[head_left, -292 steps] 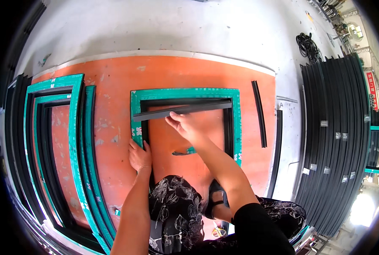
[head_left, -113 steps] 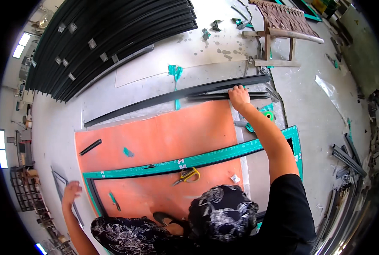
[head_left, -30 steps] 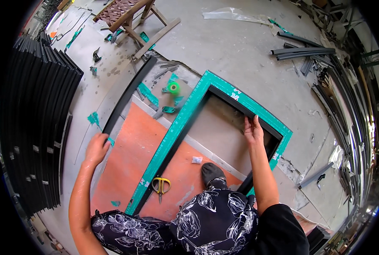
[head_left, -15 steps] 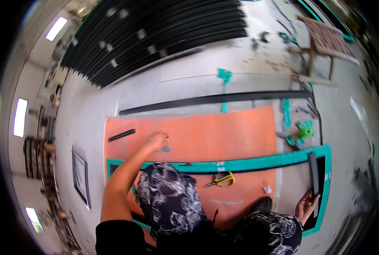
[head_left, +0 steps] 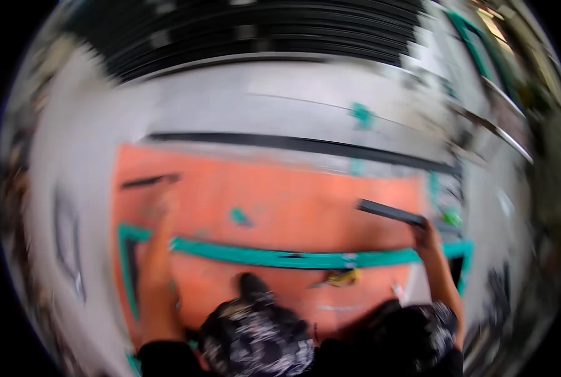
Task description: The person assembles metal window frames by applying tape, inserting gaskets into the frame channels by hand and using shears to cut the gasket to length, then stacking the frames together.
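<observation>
My right hand (head_left: 425,234) is closed around one end of a short dark grey bar (head_left: 387,211), lifted above the orange sheet and pointing leftward. My left hand (head_left: 169,191), smeared by motion, reaches to the right end of a short black strip (head_left: 143,181) lying at the sheet's left. Whether its fingers grip the strip cannot be seen. A long frame covered in green tape (head_left: 249,252) lies across the sheet, in front of my knees. Between my hands a crumpled scrap of green tape (head_left: 239,217) rests on the sheet.
Yellow-handled scissors (head_left: 344,277) lie just below the frame's long side. Beyond the orange sheet (head_left: 280,207) runs a long black bar (head_left: 305,146). Farther off is a stack of black profiles (head_left: 261,31). A green roll (head_left: 451,218) sits at the right.
My right hand has raised the dark grey bar off the frame's right end and brought it left and forward. My left hand has moved left to the black strip, leaving the tape scrap. The view has turned.
</observation>
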`<state>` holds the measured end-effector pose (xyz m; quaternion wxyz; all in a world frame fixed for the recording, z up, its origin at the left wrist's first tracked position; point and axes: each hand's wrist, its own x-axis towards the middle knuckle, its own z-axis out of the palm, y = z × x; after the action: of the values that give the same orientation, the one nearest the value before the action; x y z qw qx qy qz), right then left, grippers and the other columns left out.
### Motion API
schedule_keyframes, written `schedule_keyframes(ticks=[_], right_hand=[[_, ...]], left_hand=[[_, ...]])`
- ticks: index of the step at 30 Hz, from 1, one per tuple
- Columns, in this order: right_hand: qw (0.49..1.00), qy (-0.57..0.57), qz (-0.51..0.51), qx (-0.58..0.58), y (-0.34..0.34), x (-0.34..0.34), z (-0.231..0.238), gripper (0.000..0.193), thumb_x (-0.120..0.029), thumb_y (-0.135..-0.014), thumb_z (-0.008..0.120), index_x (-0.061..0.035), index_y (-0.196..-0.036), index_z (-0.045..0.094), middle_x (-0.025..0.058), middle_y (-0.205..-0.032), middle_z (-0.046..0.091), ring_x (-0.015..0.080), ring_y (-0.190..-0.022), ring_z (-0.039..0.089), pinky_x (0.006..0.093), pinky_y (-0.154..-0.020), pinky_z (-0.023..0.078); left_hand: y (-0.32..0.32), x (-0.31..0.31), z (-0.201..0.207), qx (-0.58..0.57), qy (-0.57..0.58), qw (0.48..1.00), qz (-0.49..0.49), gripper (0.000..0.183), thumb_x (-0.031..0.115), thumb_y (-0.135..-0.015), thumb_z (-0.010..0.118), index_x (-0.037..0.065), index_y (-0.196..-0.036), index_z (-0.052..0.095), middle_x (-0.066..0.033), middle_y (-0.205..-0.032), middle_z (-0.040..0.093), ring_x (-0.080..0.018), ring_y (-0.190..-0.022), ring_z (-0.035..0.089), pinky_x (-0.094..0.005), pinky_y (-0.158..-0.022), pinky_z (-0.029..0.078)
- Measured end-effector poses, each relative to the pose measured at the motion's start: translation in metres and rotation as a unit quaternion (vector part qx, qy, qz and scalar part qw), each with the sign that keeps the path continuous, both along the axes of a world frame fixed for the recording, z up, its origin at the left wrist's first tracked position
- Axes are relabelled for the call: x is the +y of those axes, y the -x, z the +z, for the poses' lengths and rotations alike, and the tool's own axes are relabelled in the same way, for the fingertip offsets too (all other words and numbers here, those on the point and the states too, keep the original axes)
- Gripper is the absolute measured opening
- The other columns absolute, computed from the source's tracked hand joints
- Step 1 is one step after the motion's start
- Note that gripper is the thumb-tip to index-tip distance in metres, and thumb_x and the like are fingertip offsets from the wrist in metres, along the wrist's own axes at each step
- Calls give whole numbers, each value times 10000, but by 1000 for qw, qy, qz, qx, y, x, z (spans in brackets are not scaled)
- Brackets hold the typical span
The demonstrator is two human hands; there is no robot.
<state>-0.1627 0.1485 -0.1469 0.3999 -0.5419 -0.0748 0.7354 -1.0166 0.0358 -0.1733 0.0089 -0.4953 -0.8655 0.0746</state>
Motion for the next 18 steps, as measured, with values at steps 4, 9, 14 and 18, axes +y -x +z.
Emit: schedule_keyframes(ticks=[4,9,14,18], right_hand=[[988,62,-134,-45,117,26,35,268,-247,-920,655,-10,-1007,564,183,-917,668,305,-801,687,331,-737,607],[984,-83,-81,-137,102,23,135,387,-263,-929,642,39,-1133,512,188,-1043,663,278,-898,694,322,-810,594],[986,-53,107,-116,146,-19,122,235,-136,-942,597,51,-1085,584,165,-968,685,271,-901,694,344,-779,584],[957,-88,260,-88,182,-33,143,289,-204,-964,578,47,-1107,591,166,-1002,682,249,-901,692,353,-792,575]], left_hand=[[92,-37,21,73,7,991,-112,450,98,-850,592,32,-1290,522,-199,-1265,561,-369,-1205,507,-442,-1063,361],[-42,63,86,-62,118,982,-136,302,40,-812,629,75,-1112,610,-158,-1118,613,-347,-1082,572,-469,-962,425],[-201,138,167,-355,-82,889,-276,228,137,-940,537,-3,-1119,531,-192,-996,628,-362,-916,625,-429,-795,491],[-328,196,253,-755,9,610,-241,257,277,-1035,417,67,-1138,524,-87,-941,607,-183,-867,588,-324,-829,489]])
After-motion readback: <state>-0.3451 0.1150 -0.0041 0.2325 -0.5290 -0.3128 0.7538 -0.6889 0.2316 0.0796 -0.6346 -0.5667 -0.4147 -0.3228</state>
